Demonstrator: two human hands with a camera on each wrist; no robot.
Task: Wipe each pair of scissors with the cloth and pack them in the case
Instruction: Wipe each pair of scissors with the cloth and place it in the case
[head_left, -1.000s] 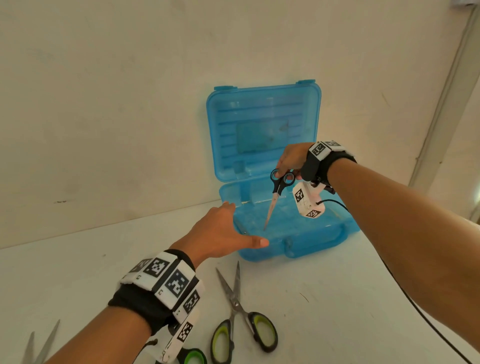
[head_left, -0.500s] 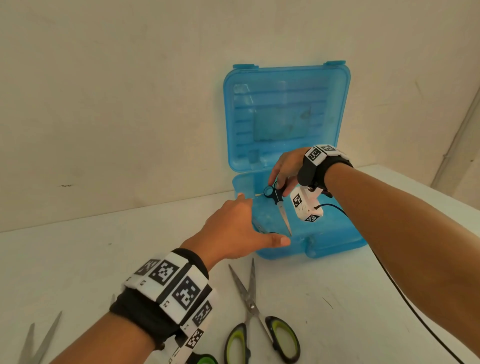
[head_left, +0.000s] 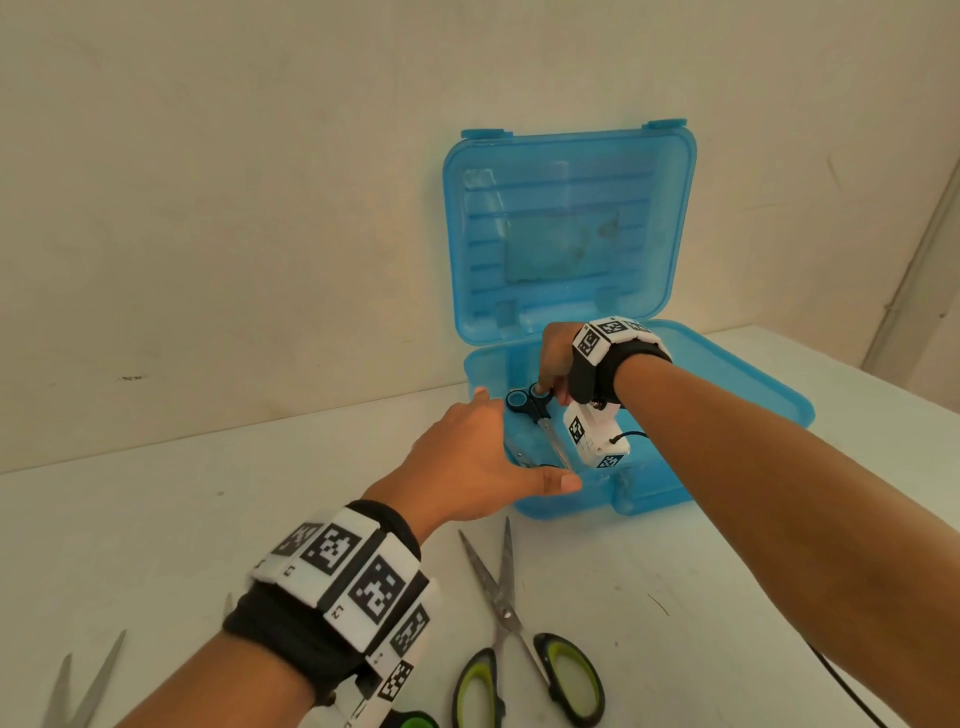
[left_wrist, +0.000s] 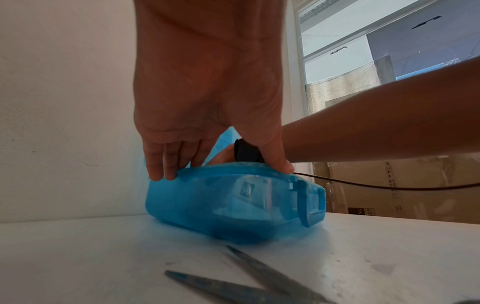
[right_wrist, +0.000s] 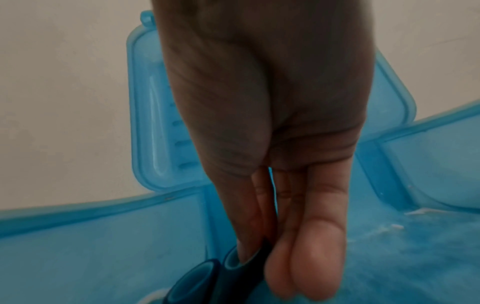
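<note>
Pinching scissors between hands, over case.

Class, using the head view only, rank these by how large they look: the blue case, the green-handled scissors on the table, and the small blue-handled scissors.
1. blue case
2. green-handled scissors, though nearer the camera
3. blue-handled scissors, partly hidden by the hands

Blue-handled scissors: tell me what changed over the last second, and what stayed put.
The right hand lowered the blue-handled scissors from above the blue case down into its tray, swinging the blades toward the front wall, still gripping the handles. The left hand moved forward onto the case's front left rim. The lid stayed open; the green-handled scissors stayed on the table.
</note>
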